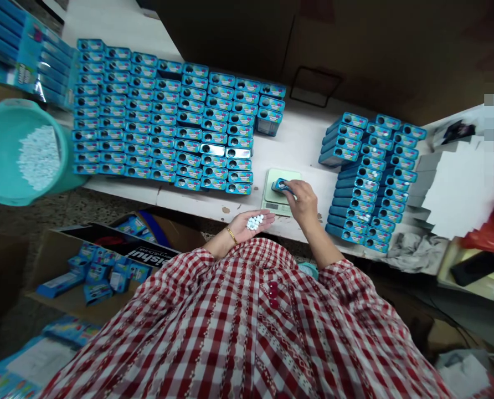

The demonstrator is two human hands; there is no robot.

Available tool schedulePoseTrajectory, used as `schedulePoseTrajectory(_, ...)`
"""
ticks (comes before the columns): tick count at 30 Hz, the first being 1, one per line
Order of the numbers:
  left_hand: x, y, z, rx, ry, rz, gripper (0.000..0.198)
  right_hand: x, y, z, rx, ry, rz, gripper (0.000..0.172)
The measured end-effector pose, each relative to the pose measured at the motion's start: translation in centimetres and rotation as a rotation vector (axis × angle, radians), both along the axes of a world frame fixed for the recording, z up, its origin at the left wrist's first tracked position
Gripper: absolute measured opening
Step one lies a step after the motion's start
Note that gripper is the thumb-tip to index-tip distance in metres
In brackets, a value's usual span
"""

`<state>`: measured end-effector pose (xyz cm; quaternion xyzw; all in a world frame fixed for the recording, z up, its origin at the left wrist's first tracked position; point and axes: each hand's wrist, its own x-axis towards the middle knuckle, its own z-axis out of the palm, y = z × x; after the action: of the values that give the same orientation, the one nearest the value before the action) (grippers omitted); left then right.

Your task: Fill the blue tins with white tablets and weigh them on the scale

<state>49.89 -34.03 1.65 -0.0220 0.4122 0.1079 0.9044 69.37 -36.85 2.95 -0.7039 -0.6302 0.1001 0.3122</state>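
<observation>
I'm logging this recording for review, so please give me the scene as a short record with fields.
Left hand: palm up, cupping small white balls
Right hand: fingers at the top of a blue box; exact grip unclear
Scale: pale green, under that box
Table: white, with upright blue boxes grouped in rows to the left and right of the scale
Tub: turquoise, far left, more white balls inside
Carton: lower left, open, blue packs inside

"ishui", "Drink", on open cardboard box (120, 245)
</observation>
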Motion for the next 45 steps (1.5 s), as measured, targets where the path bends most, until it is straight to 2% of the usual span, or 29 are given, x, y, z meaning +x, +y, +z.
schedulePoseTrajectory(2, -0.5, -0.2, -0.2, -0.008, 0.010, 0.015, 0.024, 0.5, -0.8, -0.2, 0.000, -0.004, -0.065, 0.021)
schedulePoseTrajectory(6, -1.4, -0.6, -0.7, -0.021, 0.001, 0.035, 0.025, 0.1, -4.7, -0.3, 0.012, 0.005, -0.115, 0.020)
schedulePoseTrajectory(9, -1.4, -1.1, -0.8, -0.029, -0.034, -0.016, 0.025, -2.0, -7.1, -0.2, -0.033, 0.036, 0.029, 0.021)
schedulePoseTrajectory(11, -1.1, -1.4, -0.9, -0.030, -0.045, -0.058, 0.024, -3.9, -7.7, -0.1, -0.094, 0.036, 0.194, 0.025)
schedulePoseTrajectory(13, -0.8, -1.7, -1.1, -0.023, -0.033, -0.082, 0.025, -5.5, -7.8, 0.1, -0.143, 0.004, 0.300, 0.028)
schedulePoseTrajectory(16, -0.7, -1.8, -1.3, -0.028, -0.029, -0.100, 0.025, -6.3, -7.6, 0.5, -0.168, -0.006, 0.310, 0.030)
schedulePoseTrajectory(18, -0.9, -1.6, -1.2, -0.045, -0.043, -0.112, 0.025, -5.3, -7.3, 0.5, -0.135, 0.014, 0.219, 0.029)
schedulePoseTrajectory(21, -1.1, -1.3, -1.0, -0.065, -0.032, -0.110, 0.025, -2.2, -6.0, 0.0, -0.092, -0.020, -0.044, 0.035)
schedulePoseTrajectory(23, -1.2, -1.1, -0.9, -0.063, -0.010, -0.094, 0.025, 0.1, -4.8, -0.7, -0.141, -0.076, -0.144, 0.046)
schedulePoseTrajectory(25, -1.4, -0.9, -0.7, -0.056, 0.011, -0.075, 0.025, 1.8, -3.3, -1.4, -0.219, -0.110, -0.105, 0.050)
schedulePoseTrajectory(27, -1.8, -0.6, -0.6, -0.047, 0.029, -0.048, 0.024, 2.8, -1.6, -1.9, -0.254, -0.100, -0.013, 0.043)
schedulePoseTrajectory(30, -2.7, 0.0, -0.1, -0.027, 0.062, 0.019, 0.023, 3.7, 2.0, -2.0, -0.199, -0.093, 0.047, 0.036)
schedulePoseTrajectory(34, -4.2, 0.6, 0.6, -0.028, 0.115, 0.145, 0.024, 3.8, 9.4, -2.4, -0.133, -0.096, 0.019, 0.035)
schedulePoseTrajectory(36, -4.8, 0.7, 0.9, -0.043, 0.144, 0.191, 0.027, 3.2, 13.3, -3.1, -0.138, -0.065, -0.012, 0.036)
schedulePoseTrajectory(38, -5.3, 0.7, 1.0, -0.059, 0.176, 0.211, 0.030, 2.7, 16.0, -4.0, -0.150, -0.022, -0.034, 0.036)
schedulePoseTrajectory(39, -5.5, 0.7, 1.0, -0.067, 0.191, 0.214, 0.031, 2.6, 16.6, -4.5, -0.154, -0.003, -0.049, 0.036)
schedulePoseTrajectory(41, -5.8, 0.9, 1.0, -0.072, 0.210, 0.214, 0.031, 3.3, 16.1, -5.2, -0.139, 0.004, -0.100, 0.037)
schedulePoseTrajectory(45, -5.7, 1.7, 0.8, -0.058, 0.218, 0.182, 0.031, 8.4, 10.0, -5.0, -0.032, -0.166, -0.314, 0.031)
